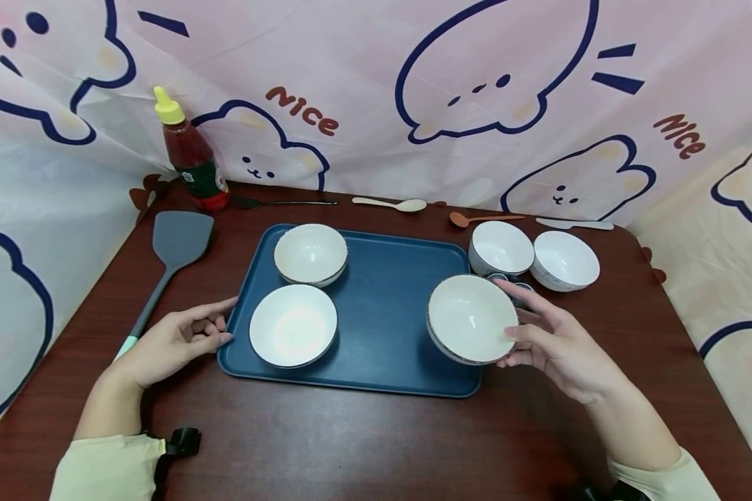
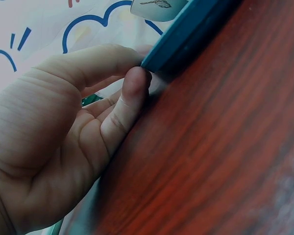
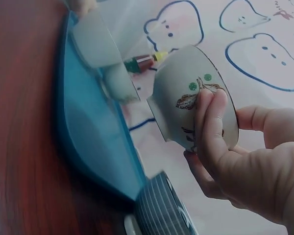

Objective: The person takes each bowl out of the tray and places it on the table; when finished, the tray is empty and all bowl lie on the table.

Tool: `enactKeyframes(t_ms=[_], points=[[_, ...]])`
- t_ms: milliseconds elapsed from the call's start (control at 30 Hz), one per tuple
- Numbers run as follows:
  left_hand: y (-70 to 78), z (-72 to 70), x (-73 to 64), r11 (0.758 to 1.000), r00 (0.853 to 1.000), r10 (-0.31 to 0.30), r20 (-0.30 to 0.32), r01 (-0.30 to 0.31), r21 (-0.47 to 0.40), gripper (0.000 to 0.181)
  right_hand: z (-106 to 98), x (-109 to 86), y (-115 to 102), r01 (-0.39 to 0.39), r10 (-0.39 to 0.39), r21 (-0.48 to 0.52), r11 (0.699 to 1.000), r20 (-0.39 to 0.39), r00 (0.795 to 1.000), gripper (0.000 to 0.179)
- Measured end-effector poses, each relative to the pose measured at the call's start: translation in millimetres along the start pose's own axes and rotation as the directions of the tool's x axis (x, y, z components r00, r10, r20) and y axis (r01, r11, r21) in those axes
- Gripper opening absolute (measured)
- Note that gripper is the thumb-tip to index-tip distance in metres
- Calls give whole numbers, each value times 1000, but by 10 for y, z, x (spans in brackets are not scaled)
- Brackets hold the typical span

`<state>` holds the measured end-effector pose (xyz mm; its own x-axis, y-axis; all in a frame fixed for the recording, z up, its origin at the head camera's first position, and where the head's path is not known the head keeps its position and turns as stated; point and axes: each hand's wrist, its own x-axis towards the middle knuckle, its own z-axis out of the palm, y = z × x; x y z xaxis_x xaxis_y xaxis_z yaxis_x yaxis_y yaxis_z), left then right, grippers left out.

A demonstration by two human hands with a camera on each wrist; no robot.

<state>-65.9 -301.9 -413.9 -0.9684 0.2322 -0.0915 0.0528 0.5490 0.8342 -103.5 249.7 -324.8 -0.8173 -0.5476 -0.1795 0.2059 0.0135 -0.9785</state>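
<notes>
My right hand (image 1: 554, 344) grips a white bowl (image 1: 470, 316) by its right side, thumb at the rim and fingers round the outside. The bowl is held above the right end of a blue tray (image 1: 382, 306); brown leaves and green dots decorate its outer wall in the right wrist view. My left hand (image 1: 178, 337) is at the tray's left edge, where thumb and index finger pinch the rim in the left wrist view. On the tray's left part stand two more white bowls, one at the back (image 1: 310, 254) and one in front (image 1: 293, 325).
Behind my right hand are two bowls (image 1: 500, 247) (image 1: 565, 259). A grey spatula (image 1: 182, 240) lies left of the tray, with a red sauce bottle (image 1: 194, 156) behind. Along the back lie a dark fork (image 1: 288, 202), a pale spoon (image 1: 391, 204), a brown spoon (image 1: 482, 218) and a white knife (image 1: 573, 224).
</notes>
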Motion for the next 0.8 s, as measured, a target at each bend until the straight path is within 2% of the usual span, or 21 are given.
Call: enactKeyframes(t_ms=[433,600,800], points=[[0,-2,3,1000,1000,3,2,-3,-3,54,-443,-358,-14,50,-50,-53,997,1,999,63],[-5,-4,6,1000,1000,2,4,-2,-5,54,-617,-457,-32,99,-99,-22,995,10,995,66],[0,-2,12,1000,1000,-3,3,3,1,54,-825,-550,-5,118,-117,9,993,-26,993,67]])
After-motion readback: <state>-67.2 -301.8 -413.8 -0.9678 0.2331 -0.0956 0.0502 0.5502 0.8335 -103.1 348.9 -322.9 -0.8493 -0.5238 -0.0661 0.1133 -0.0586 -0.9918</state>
